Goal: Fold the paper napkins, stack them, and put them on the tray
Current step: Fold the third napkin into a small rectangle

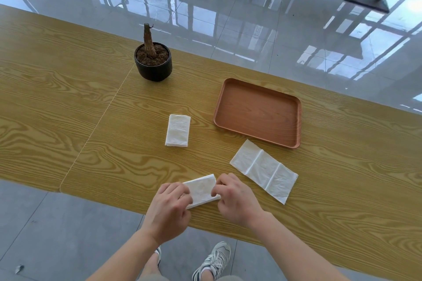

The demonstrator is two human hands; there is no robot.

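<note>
Both hands (169, 210) pinching napkin (202, 190), table edge

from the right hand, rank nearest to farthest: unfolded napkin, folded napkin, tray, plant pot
From the right hand:
1. Unfolded napkin, just to its right, lying flat.
2. Folded napkin, ahead and to the left.
3. Tray, ahead and slightly right; its near edge is about as close as the folded napkin, so 2 and 3 are hard to separate.
4. Plant pot, farthest, near the table's far edge.
</note>
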